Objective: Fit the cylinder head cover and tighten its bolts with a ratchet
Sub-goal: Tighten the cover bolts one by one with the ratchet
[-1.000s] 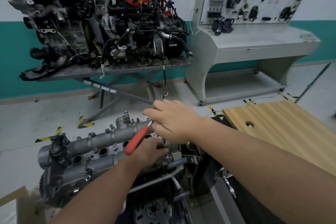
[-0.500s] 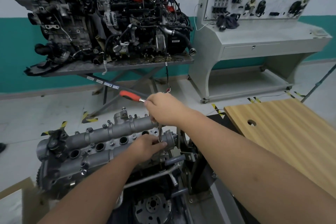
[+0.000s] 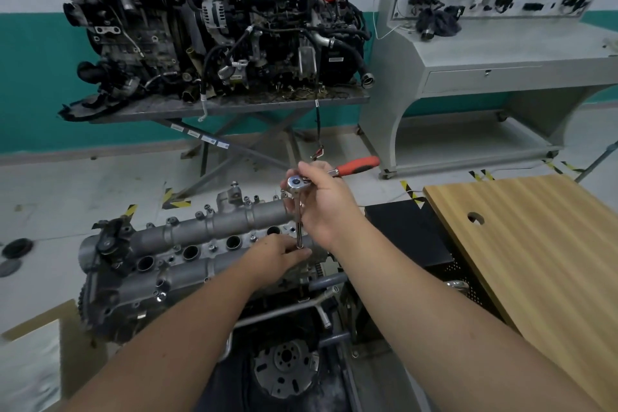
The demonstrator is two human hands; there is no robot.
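The long grey cast-aluminium cylinder head cover [image 3: 200,244] sits on top of the engine in front of the person, running from lower left to upper right, with a row of round dark plug wells along its middle and small bolt heads dotted along its edges. At its right end a ratchet with a chrome head and an orange-red handle [image 3: 334,174] stands over the cover on a slim chrome extension bar [image 3: 298,224], which drops almost upright to a spot near the cover's right end.

The right hand [image 3: 324,201] is closed round the ratchet just behind its round head, fingers curled over the neck, with the coloured handle sticking out to the right past the knuckles. The left hand [image 3: 277,254] rests lower down on the cover, its fingertips pinching the foot of the extension bar where it meets the metal. The bolt itself is hidden under those fingers.

Beyond them, a dirty black engine with red hoses [image 3: 234,20] sits on a grey steel folding table [image 3: 234,104] against the white and teal wall. To the right stands a pale grey training console with a panel of mounted parts [image 3: 501,43]. A light wooden board with a round hole [image 3: 535,244] lies just right of the person's right forearm.
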